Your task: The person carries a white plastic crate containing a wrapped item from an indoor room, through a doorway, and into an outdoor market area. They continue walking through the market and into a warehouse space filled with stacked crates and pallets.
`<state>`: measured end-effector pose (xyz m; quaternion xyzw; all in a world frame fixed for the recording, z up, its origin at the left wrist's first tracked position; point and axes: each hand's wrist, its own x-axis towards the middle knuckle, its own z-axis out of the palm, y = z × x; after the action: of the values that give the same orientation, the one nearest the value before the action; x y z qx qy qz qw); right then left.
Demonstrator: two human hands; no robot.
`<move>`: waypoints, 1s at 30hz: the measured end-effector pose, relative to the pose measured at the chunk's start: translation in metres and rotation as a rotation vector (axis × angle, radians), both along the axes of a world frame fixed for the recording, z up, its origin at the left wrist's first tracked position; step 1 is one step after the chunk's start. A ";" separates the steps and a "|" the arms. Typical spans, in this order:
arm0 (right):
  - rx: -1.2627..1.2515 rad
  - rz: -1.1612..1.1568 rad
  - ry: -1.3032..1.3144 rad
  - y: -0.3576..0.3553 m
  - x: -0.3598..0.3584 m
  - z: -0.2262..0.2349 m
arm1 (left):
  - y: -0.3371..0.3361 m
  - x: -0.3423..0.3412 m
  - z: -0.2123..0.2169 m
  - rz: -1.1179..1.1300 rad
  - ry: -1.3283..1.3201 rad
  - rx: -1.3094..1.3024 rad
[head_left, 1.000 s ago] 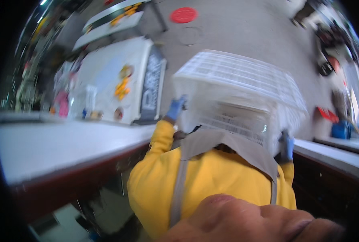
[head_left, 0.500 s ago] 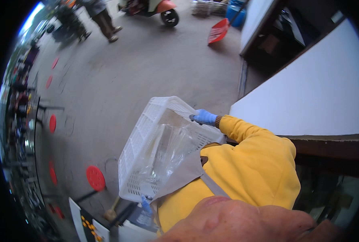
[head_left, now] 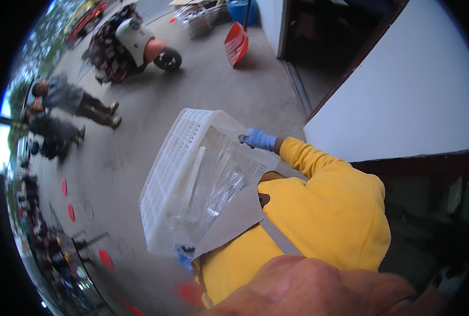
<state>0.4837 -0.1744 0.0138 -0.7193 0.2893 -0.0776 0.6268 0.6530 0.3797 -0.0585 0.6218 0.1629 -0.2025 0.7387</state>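
Observation:
A white slatted plastic crate [head_left: 166,163] hangs tilted in front of my body, against the grey-brown apron [head_left: 234,224]. Crumpled clear plastic film [head_left: 221,195] lies inside it; what the film wraps, if anything, I cannot make out. On the far right end of the rim, my right hand [head_left: 258,139] in a blue and dark work glove is closed. At the near left end, my left hand [head_left: 184,256], gloved alike, grips the crate low down, its fingers partly hidden by the crate and apron.
To the right stands a white wall [head_left: 397,100] beside a dark doorway with a metal sill [head_left: 297,89]. Ahead are a red shovel [head_left: 236,45], a blue bin [head_left: 242,11] and a scooter [head_left: 140,47]. People [head_left: 68,100] and red stools [head_left: 106,259] are on the left.
My body and view have turned and moved onward with the crate. The scooter, shovel and doorway have shifted left in view, and more people show on the left. Both hands keep their hold.

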 end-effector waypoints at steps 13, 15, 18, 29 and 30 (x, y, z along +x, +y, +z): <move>0.117 -0.571 0.044 -0.061 0.064 -0.233 | -0.215 0.275 -0.168 -0.531 -0.086 0.004; 0.063 -0.608 0.064 -0.070 0.087 -0.243 | -0.235 0.300 -0.170 -0.431 -0.065 0.106; 0.255 -0.532 0.083 -0.079 0.120 -0.236 | -0.249 0.345 -0.153 -0.465 -0.016 0.149; 0.375 -0.652 0.254 -0.201 0.185 -0.135 | -0.369 0.492 -0.090 -0.729 0.302 0.345; 0.451 -0.647 0.272 -0.207 0.191 -0.133 | -0.383 0.499 -0.091 -0.813 0.298 0.346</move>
<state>0.6742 -0.3817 -0.1188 -0.4399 0.5901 -0.1097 0.6680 1.1520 -0.0032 -0.1496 0.7134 0.0416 -0.5326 0.4534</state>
